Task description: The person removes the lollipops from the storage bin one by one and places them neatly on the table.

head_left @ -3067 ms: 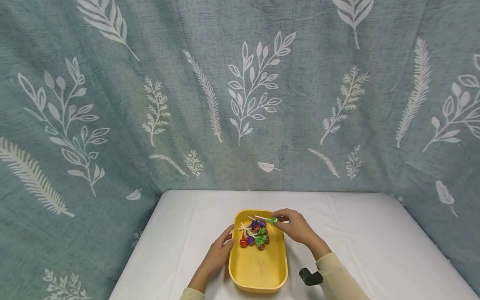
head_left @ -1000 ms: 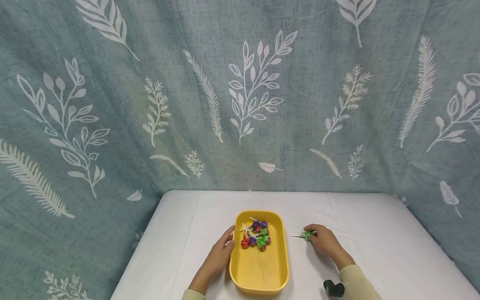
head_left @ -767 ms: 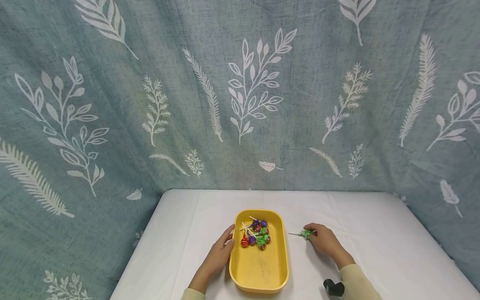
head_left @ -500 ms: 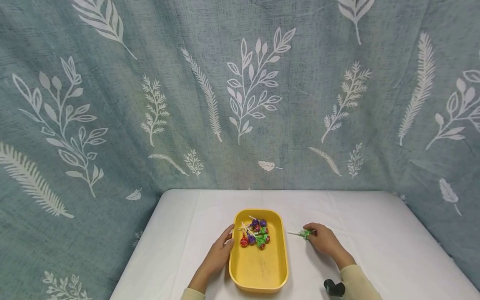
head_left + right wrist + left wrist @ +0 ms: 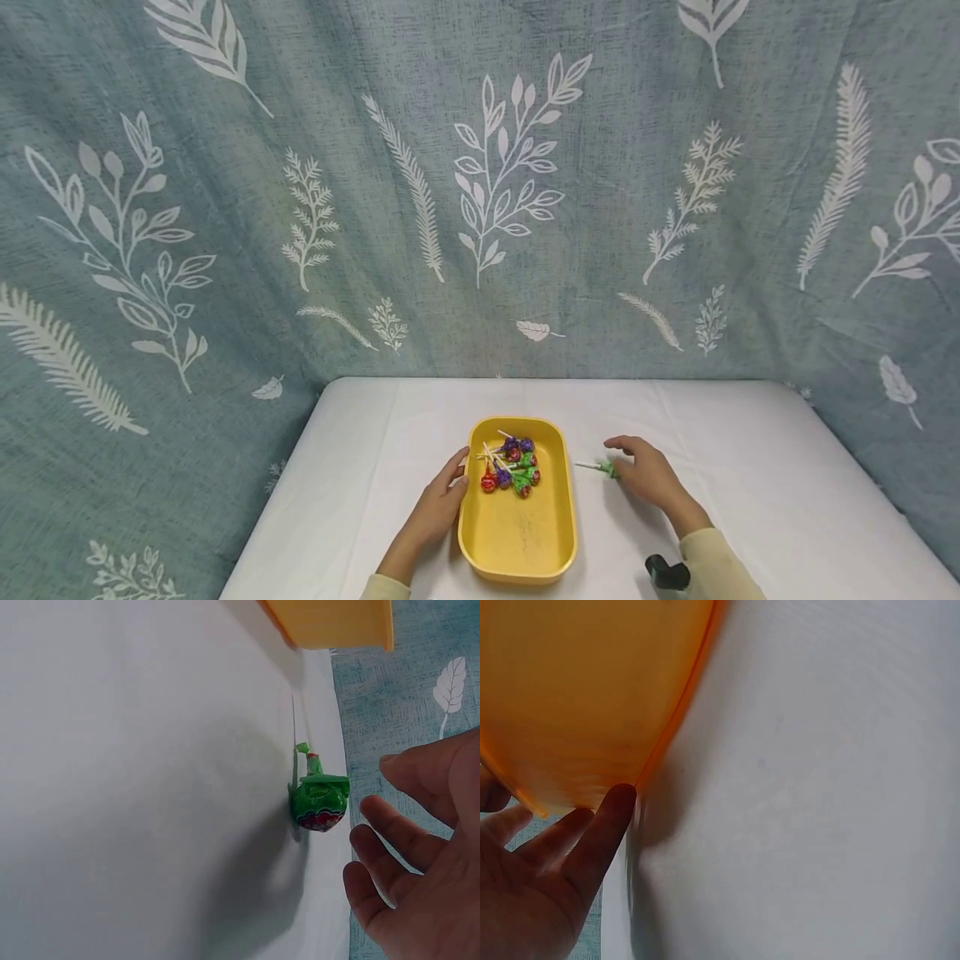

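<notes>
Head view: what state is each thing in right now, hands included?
Yellow tray: upright on the white surface.
Lollipops in the tray: wrapped, lying bunched toward the far end.
Loose green lollipop: wrapped, lying right of the tray, stick toward it.
Left hand: fingers against the tray's left side.
Right hand: holding nothing, beside the loose green lollipop.
Leaf-patterned curtain: hanging behind.

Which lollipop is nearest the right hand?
The green-wrapped lollipop lying on the white cloth, between the right hand and the yellow tray. It's the only one outside; the other lollipops all lie in that tray.
</notes>
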`<move>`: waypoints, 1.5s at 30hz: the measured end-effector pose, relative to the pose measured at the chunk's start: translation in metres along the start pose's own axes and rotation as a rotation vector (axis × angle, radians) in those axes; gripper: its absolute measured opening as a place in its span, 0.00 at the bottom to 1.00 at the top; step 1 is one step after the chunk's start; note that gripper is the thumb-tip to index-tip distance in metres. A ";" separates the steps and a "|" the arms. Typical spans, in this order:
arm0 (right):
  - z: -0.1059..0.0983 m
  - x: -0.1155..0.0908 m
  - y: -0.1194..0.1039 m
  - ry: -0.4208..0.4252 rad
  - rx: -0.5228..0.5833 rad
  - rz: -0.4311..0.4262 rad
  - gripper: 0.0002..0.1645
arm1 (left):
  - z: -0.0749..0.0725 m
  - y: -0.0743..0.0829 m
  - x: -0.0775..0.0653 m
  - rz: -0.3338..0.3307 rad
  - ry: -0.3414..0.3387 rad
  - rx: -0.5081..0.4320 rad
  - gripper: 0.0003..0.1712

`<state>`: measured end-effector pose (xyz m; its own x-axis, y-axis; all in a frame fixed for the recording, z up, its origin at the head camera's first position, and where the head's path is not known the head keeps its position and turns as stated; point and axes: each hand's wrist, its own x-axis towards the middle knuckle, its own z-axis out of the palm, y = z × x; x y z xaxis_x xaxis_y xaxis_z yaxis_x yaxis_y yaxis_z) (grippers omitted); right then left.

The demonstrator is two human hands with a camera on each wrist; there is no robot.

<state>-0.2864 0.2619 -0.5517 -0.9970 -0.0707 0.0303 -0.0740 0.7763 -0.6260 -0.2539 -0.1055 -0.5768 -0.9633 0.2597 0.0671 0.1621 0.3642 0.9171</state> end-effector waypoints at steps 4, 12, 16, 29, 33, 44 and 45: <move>-0.002 -0.001 -0.005 0.012 0.009 -0.010 0.20 | 0.000 0.000 0.000 -0.001 -0.004 -0.005 0.29; -0.004 -0.003 -0.021 0.031 0.020 -0.058 0.20 | 0.000 0.000 0.000 0.003 -0.003 -0.006 0.29; -0.005 -0.003 -0.028 0.036 0.022 -0.081 0.20 | 0.000 -0.001 0.000 0.000 -0.005 -0.009 0.29; -0.008 -0.001 -0.058 0.042 0.066 -0.131 0.19 | 0.001 -0.001 0.000 0.001 -0.002 -0.009 0.29; -0.007 -0.002 -0.068 0.042 0.088 -0.142 0.18 | 0.001 -0.001 0.000 -0.001 -0.003 -0.014 0.29; -0.002 -0.004 -0.086 0.029 0.129 -0.126 0.17 | 0.001 -0.001 0.000 -0.004 -0.003 -0.027 0.29; -0.001 -0.004 -0.087 0.026 0.130 -0.122 0.17 | 0.001 -0.001 0.000 -0.002 -0.004 -0.027 0.29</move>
<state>-0.2765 0.1950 -0.4961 -0.9811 -0.1420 0.1315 -0.1932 0.6752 -0.7119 -0.2539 -0.1049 -0.5783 -0.9629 0.2623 0.0634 0.1537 0.3402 0.9277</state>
